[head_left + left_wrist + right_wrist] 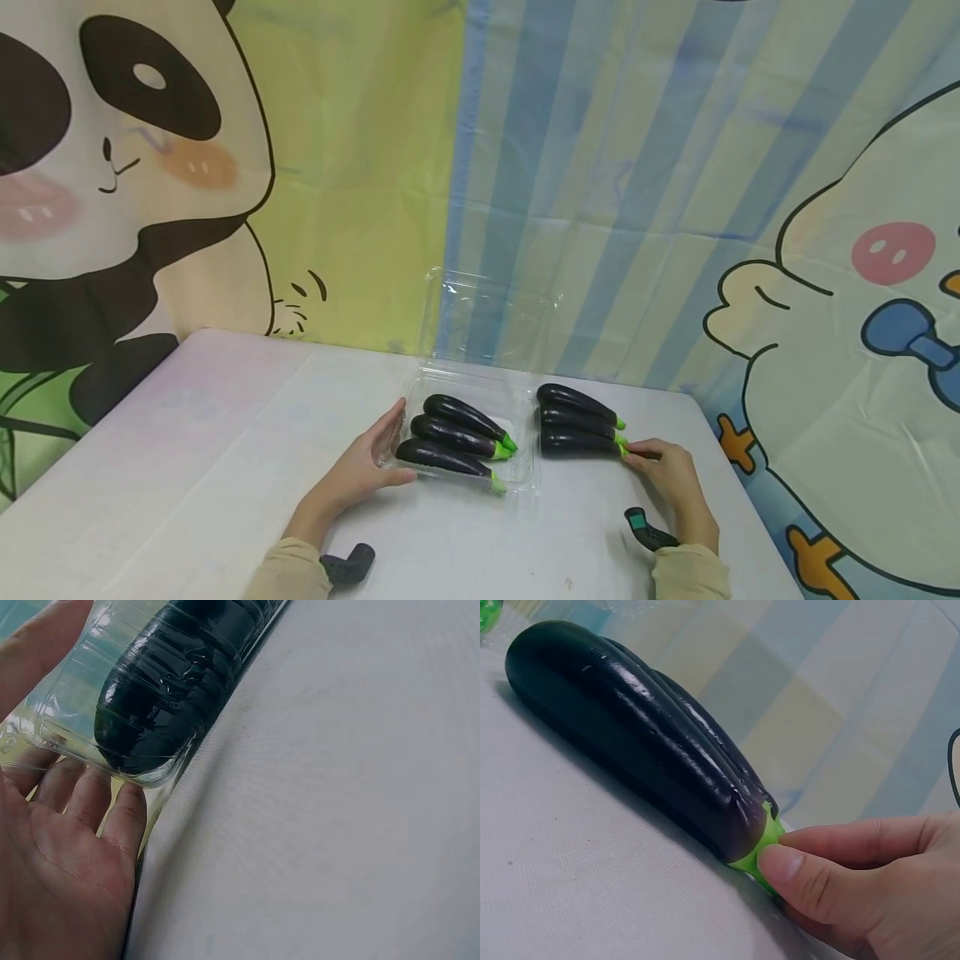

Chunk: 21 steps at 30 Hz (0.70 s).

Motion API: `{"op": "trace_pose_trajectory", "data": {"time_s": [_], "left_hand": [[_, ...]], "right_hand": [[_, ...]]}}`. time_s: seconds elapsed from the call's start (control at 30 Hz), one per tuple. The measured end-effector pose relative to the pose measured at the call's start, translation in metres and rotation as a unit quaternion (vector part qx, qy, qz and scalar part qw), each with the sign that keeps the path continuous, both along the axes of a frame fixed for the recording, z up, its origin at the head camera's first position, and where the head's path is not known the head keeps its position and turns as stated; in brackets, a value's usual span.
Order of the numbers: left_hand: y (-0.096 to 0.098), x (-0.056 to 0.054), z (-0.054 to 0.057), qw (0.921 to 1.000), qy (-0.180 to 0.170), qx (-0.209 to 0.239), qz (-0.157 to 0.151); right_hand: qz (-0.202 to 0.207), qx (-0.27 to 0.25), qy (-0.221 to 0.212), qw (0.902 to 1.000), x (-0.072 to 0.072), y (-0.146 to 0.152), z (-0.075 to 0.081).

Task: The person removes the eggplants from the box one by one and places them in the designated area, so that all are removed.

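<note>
A clear plastic clamshell box (523,473) stands on the table with its lid (487,321) raised at the back. Inside lie three dark purple eggplants, the nearest one (442,456) along the front wall. My left hand (367,462) grips the box's left end, thumb at the front corner and fingers along the side; the left wrist view shows the fingertips against the clear wall beside an eggplant (165,690). Right of the box, three more eggplants lie side by side. My right hand (671,475) pinches the green stem (761,855) of the nearest eggplant (630,742) between thumb and fingers.
The white table (225,467) ends at a back edge just behind the box. Behind it hang a yellow cloth and a striped curtain (637,208) with cartoon animals. Black wrist straps (348,567) sit at both sleeves.
</note>
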<state>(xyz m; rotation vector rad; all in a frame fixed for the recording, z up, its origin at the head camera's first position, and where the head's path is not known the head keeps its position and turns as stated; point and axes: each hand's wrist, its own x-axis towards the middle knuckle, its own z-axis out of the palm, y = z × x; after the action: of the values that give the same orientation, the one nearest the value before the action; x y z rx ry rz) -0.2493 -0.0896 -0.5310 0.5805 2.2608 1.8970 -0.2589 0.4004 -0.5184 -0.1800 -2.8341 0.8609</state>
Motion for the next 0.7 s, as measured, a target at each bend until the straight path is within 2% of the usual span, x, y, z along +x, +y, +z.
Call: {"op": "trace_pose_trajectory", "data": {"time_s": [0.53,0.7], "left_hand": [[0.0003,0.0001,-0.0003,1.0000,-0.001,-0.005,0.006],[0.0002,0.0002,0.0000,1.0000,-0.003,-0.006,0.007]], "right_hand": [[-0.012,0.009,-0.001,0.9999,-0.0049,-0.0040,-0.0029],[-0.015,-0.001,0.019,0.9997,-0.0063,-0.0050,-0.0060]]}}
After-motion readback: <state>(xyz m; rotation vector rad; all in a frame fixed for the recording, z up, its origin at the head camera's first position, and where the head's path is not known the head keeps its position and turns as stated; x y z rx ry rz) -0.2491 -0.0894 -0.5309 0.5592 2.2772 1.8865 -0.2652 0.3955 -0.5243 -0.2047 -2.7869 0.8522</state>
